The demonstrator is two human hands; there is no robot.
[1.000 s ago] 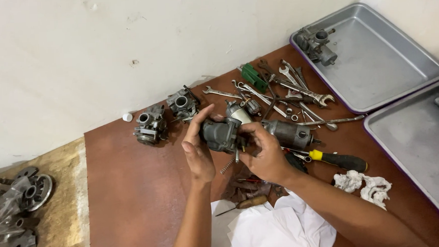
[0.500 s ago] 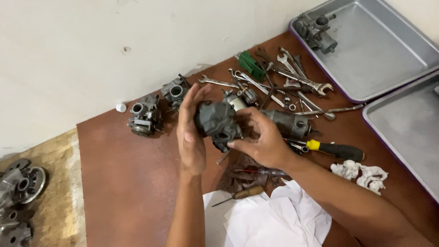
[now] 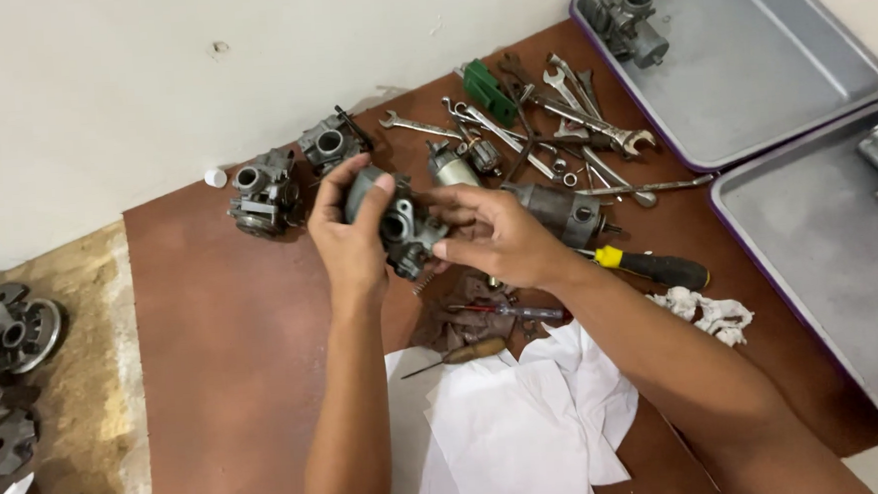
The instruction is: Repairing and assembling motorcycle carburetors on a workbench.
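Grey cast metal fills the centre of the scene: a small carburettor (image 3: pixel 398 224) is held above a reddish-brown table (image 3: pixel 225 358), gripped from both sides by a person's bare hands. The left hand (image 3: pixel 351 244) is closed around the part's left flank, its thumb pressed on the upper edge, while the right hand (image 3: pixel 494 236) clamps the opposite side with fingers curled over the top and front. The round bore of the carburettor faces the camera between the two grips.

Behind the hands, near the pale wall, two more carburettors (image 3: pixel 290 175) sit side by side on the table, with a small white cap (image 3: pixel 215 177) just to their left. A scatter of spanners (image 3: pixel 562 105) and other steel tools lies towards the upper right, beside a green plastic piece (image 3: pixel 489 92) and a cylindrical starter motor (image 3: pixel 562 212). A screwdriver with a yellow-and-black handle (image 3: pixel 655 264) rests just right of the right wrist, and a crumpled white rag (image 3: pixel 708 313) lies close by it. White paper sheets (image 3: pixel 528 413) spread beneath the forearms, with a wooden-handled tool (image 3: pixel 460 354) at their upper edge.

Two shallow metal trays (image 3: pixel 780 69) occupy the right side; the farther one carries another carburettor (image 3: pixel 627 12) in its corner. Greasy engine parts (image 3: pixel 8 340) lie on the floor at far left.
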